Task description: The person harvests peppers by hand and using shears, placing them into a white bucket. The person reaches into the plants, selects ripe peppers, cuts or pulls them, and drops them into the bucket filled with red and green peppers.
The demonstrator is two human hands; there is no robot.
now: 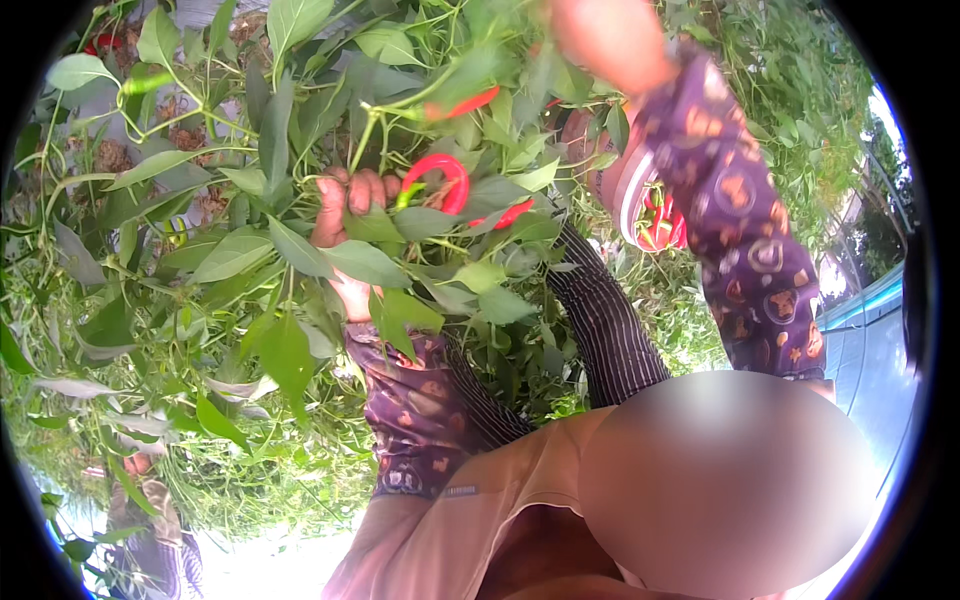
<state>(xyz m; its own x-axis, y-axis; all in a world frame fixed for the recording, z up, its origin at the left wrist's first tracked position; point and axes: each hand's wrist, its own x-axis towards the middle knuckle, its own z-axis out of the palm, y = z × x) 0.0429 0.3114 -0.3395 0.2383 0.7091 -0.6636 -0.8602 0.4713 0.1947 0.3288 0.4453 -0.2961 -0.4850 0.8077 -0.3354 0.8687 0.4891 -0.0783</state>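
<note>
My left hand (350, 200) is among the leaves of a chili pepper plant, its fingers curled round a green stem (366, 138). Just right of those fingers hangs a curled red chili pepper (455, 185) with a green stalk. Another red chili (515, 214) shows partly behind leaves, and a third red chili (470, 103) hangs higher up. My right hand (615, 45) is raised at the top edge, smeared by motion. Its fingers are hidden or blurred, so what they hold cannot be made out.
Right of centre, a tilted pinkish bucket (628, 195) with a white rim holds several red chilies (660, 222). My striped trouser leg (605, 310) lies between the plants. Dense foliage fills the left side. Part of another person (155, 500) shows at lower left, and a blue surface (870, 370) at right.
</note>
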